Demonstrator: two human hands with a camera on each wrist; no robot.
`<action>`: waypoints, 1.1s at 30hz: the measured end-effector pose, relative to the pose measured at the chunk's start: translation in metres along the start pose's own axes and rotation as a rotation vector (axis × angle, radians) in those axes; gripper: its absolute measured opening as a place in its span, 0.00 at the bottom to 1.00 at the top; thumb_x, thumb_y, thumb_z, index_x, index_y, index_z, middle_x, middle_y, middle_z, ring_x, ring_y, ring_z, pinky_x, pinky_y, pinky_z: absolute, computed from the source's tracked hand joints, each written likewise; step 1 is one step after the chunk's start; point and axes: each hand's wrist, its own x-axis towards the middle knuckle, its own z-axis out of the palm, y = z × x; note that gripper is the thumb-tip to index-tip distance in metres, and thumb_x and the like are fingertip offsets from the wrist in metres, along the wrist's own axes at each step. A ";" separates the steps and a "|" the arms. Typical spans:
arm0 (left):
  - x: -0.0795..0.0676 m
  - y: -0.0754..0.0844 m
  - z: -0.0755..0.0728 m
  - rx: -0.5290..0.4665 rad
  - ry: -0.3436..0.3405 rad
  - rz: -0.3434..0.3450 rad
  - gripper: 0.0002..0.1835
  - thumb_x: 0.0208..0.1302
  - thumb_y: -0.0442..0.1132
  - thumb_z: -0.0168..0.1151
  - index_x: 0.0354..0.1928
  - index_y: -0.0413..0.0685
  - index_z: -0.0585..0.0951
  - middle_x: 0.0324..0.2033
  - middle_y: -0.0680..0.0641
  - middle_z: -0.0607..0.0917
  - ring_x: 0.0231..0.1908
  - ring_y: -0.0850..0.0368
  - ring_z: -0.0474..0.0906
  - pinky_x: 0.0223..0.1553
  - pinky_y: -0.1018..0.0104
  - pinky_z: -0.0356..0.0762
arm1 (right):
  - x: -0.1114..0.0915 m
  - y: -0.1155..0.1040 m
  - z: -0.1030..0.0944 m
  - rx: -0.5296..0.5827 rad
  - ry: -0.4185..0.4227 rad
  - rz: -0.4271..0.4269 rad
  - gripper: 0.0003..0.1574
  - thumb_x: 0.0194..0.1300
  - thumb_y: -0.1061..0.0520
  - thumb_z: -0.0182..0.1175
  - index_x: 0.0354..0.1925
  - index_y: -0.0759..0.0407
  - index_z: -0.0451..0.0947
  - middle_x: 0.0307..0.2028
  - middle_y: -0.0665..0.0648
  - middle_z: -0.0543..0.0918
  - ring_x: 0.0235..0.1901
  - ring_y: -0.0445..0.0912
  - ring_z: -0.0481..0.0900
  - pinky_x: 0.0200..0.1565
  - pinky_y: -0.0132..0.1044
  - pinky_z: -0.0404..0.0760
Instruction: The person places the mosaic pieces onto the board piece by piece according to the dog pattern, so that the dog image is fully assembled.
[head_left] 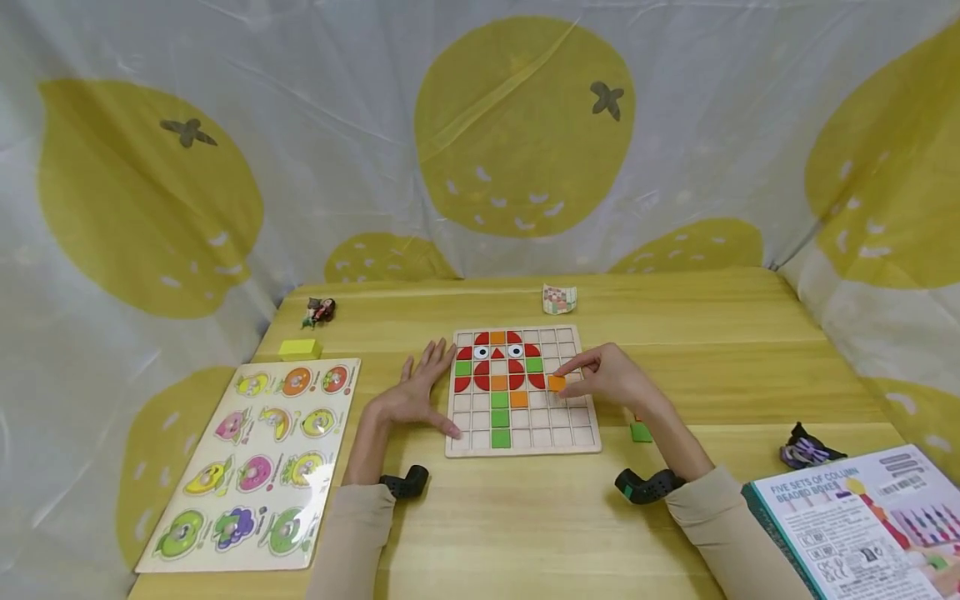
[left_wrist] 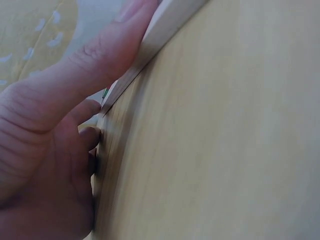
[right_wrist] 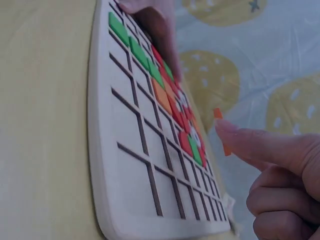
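Note:
A wooden grid board (head_left: 581, 437) lies in the middle of the table, partly filled with red, green and orange pieces and two eye pieces. My right hand (head_left: 617, 379) pinches an orange square tile (head_left: 557, 383) between thumb and fingers, above the board's right part. In the right wrist view that tile (right_wrist: 222, 132) is seen edge-on, apart from the grid. Along the board's left edge rests my left hand (head_left: 412, 396), fingers spread, the thumb at the lower left corner. The left wrist view shows the thumb (left_wrist: 95, 65) against the board's side (left_wrist: 160, 35).
Left of the board lies a fruit puzzle board (head_left: 251, 467), with a yellow block (head_left: 300, 349) and small figures (head_left: 318, 312) behind it. A patterned card (head_left: 559, 299) sits at the back. Near my right forearm are a green tile (head_left: 641, 432), a dark bundle (head_left: 806, 450) and a box (head_left: 862, 517).

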 end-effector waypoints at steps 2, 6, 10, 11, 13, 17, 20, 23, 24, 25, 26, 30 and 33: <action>0.000 0.000 0.001 -0.005 0.007 0.002 0.76 0.29 0.60 0.81 0.77 0.52 0.40 0.77 0.42 0.33 0.76 0.44 0.23 0.72 0.37 0.22 | 0.000 -0.003 0.009 0.002 -0.023 -0.005 0.17 0.45 0.53 0.77 0.38 0.51 0.88 0.14 0.48 0.55 0.17 0.43 0.53 0.21 0.32 0.51; -0.001 0.000 0.000 -0.003 0.010 -0.004 0.76 0.29 0.60 0.81 0.77 0.52 0.40 0.77 0.43 0.34 0.76 0.45 0.23 0.73 0.38 0.22 | 0.002 -0.004 0.022 -0.017 -0.025 0.002 0.17 0.45 0.54 0.77 0.37 0.54 0.88 0.13 0.48 0.57 0.17 0.43 0.55 0.20 0.30 0.52; -0.001 0.001 0.000 -0.012 0.008 -0.007 0.76 0.29 0.60 0.82 0.77 0.52 0.40 0.77 0.44 0.34 0.76 0.45 0.23 0.73 0.39 0.21 | 0.004 -0.004 0.028 -0.033 0.007 0.027 0.15 0.44 0.56 0.77 0.35 0.54 0.89 0.12 0.47 0.60 0.16 0.42 0.56 0.19 0.28 0.53; -0.001 0.001 0.000 -0.015 0.007 -0.006 0.76 0.29 0.59 0.82 0.77 0.52 0.40 0.77 0.44 0.34 0.76 0.45 0.23 0.73 0.39 0.21 | 0.004 -0.004 0.030 -0.043 0.021 0.026 0.14 0.44 0.57 0.78 0.34 0.54 0.89 0.12 0.47 0.60 0.16 0.42 0.56 0.19 0.28 0.53; 0.000 0.001 0.000 -0.017 0.002 -0.008 0.77 0.29 0.60 0.82 0.77 0.52 0.40 0.77 0.44 0.33 0.76 0.46 0.23 0.73 0.39 0.21 | 0.005 -0.004 0.033 -0.059 0.043 0.027 0.14 0.43 0.58 0.78 0.34 0.54 0.89 0.12 0.48 0.60 0.16 0.42 0.56 0.19 0.28 0.53; 0.000 0.001 0.000 -0.022 0.005 -0.006 0.77 0.29 0.60 0.81 0.77 0.52 0.40 0.77 0.44 0.34 0.76 0.45 0.23 0.72 0.38 0.21 | 0.005 -0.007 0.039 -0.110 0.058 -0.001 0.15 0.44 0.59 0.78 0.34 0.55 0.89 0.14 0.49 0.63 0.17 0.42 0.58 0.21 0.30 0.54; 0.000 0.002 0.000 -0.028 0.008 -0.002 0.77 0.28 0.60 0.82 0.77 0.51 0.41 0.77 0.43 0.34 0.76 0.44 0.23 0.72 0.38 0.21 | 0.005 -0.008 0.040 -0.115 0.048 0.001 0.15 0.44 0.58 0.78 0.35 0.54 0.89 0.14 0.49 0.62 0.17 0.43 0.58 0.21 0.30 0.54; 0.000 0.002 0.000 -0.031 0.005 -0.002 0.77 0.28 0.59 0.82 0.77 0.52 0.40 0.77 0.43 0.34 0.76 0.45 0.23 0.72 0.38 0.21 | 0.005 -0.007 0.039 -0.106 0.039 0.015 0.15 0.45 0.58 0.77 0.36 0.52 0.89 0.14 0.48 0.59 0.17 0.42 0.56 0.21 0.30 0.52; 0.000 0.003 0.000 -0.029 0.004 -0.004 0.77 0.28 0.59 0.82 0.77 0.52 0.40 0.77 0.43 0.34 0.76 0.45 0.23 0.72 0.38 0.21 | 0.006 -0.006 0.039 -0.104 0.037 0.018 0.15 0.45 0.58 0.77 0.36 0.52 0.89 0.14 0.48 0.59 0.17 0.42 0.55 0.21 0.30 0.51; -0.001 0.003 0.000 -0.029 0.003 -0.005 0.77 0.28 0.59 0.82 0.77 0.52 0.40 0.77 0.43 0.33 0.76 0.45 0.23 0.72 0.38 0.21 | 0.006 -0.006 0.039 -0.099 0.035 0.021 0.14 0.46 0.58 0.77 0.36 0.51 0.89 0.14 0.48 0.58 0.17 0.42 0.54 0.20 0.30 0.51; -0.001 0.003 0.000 -0.029 0.003 -0.006 0.77 0.29 0.59 0.82 0.77 0.52 0.40 0.77 0.44 0.33 0.76 0.46 0.23 0.72 0.39 0.21 | 0.007 -0.005 0.039 -0.101 0.034 0.015 0.14 0.46 0.57 0.77 0.36 0.51 0.89 0.14 0.48 0.58 0.17 0.42 0.54 0.20 0.30 0.51; -0.001 0.003 0.000 -0.026 0.004 -0.012 0.76 0.29 0.58 0.82 0.77 0.52 0.40 0.77 0.44 0.33 0.76 0.45 0.23 0.72 0.38 0.21 | 0.011 -0.004 0.042 -0.087 0.033 -0.001 0.14 0.45 0.57 0.77 0.35 0.52 0.89 0.14 0.47 0.58 0.18 0.42 0.55 0.21 0.29 0.50; -0.001 0.004 0.000 -0.018 0.001 -0.017 0.76 0.29 0.58 0.82 0.77 0.52 0.40 0.77 0.44 0.33 0.76 0.45 0.23 0.72 0.38 0.21 | 0.011 -0.003 0.041 -0.076 0.002 -0.028 0.16 0.45 0.56 0.77 0.37 0.52 0.89 0.14 0.47 0.58 0.18 0.42 0.55 0.21 0.29 0.51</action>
